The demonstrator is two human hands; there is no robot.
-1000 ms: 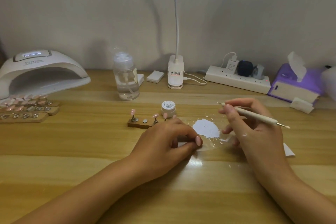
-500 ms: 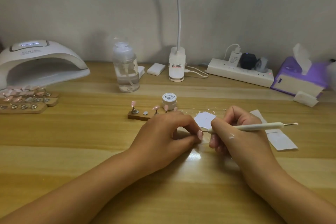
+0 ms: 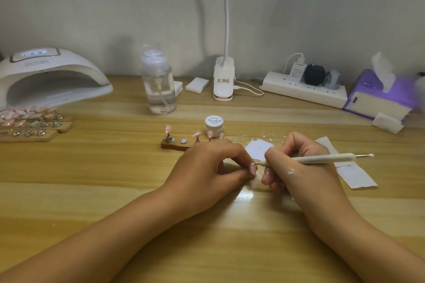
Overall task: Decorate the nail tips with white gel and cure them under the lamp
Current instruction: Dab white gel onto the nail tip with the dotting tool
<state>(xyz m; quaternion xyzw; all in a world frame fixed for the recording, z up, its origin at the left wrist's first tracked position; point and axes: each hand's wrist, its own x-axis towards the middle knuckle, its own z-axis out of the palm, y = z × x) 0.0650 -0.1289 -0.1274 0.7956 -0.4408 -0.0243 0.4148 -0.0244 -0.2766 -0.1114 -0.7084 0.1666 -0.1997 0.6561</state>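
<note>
My left hand (image 3: pixel 207 167) rests on the table with thumb and forefinger pinching a small piece, seemingly a nail tip, which the fingers mostly hide. My right hand (image 3: pixel 296 170) grips a white dotting pen (image 3: pixel 322 158); its fine left end touches the left hand's fingertips. Behind the hands lies a smear of white gel (image 3: pixel 257 147). The closed gel jar (image 3: pixel 213 123) stands just beyond. A wooden holder (image 3: pixel 172 145) carries pink nail tips on stands, with one magnet spot bare. The white curing lamp (image 3: pixel 46 76) sits at far left.
Three more wooden holders with nail tips (image 3: pixel 34 124) lie before the lamp. A clear pump bottle (image 3: pixel 158 89), a desk lamp base (image 3: pixel 223 80), a power strip (image 3: pixel 303 89) and a purple tissue box (image 3: pixel 379 96) line the back. A paper wipe (image 3: pixel 354 172) lies right of my hand.
My right hand came down and left from above the gel smear, bringing the pen's end to the left hand's fingertips. The left hand has stayed put.
</note>
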